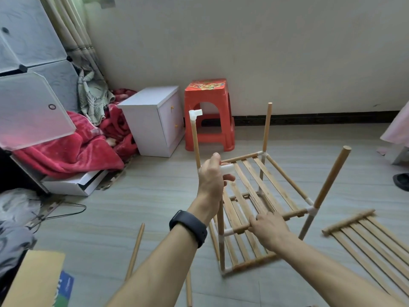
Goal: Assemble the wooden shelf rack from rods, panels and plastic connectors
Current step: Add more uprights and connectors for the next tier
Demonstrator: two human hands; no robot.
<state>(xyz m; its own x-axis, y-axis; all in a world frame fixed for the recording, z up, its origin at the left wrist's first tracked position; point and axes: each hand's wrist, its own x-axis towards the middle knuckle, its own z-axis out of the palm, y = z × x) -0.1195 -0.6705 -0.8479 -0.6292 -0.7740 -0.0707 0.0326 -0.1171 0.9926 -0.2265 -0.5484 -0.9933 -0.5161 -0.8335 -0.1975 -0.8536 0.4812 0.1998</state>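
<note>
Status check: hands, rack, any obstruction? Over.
Left hand holds white connector at near-left rod. Right hand grips front rail. Spare panel on floor right, not obstructing.

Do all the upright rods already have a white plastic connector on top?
No: the far right rod and the near right rod end in bare wood with no connector.

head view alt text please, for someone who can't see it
A person's left hand holds a white plastic connector at a corner rod of a half-built wooden rack, while the right hand grips its front rail. A spare slatted panel lies on the floor at right.
</note>
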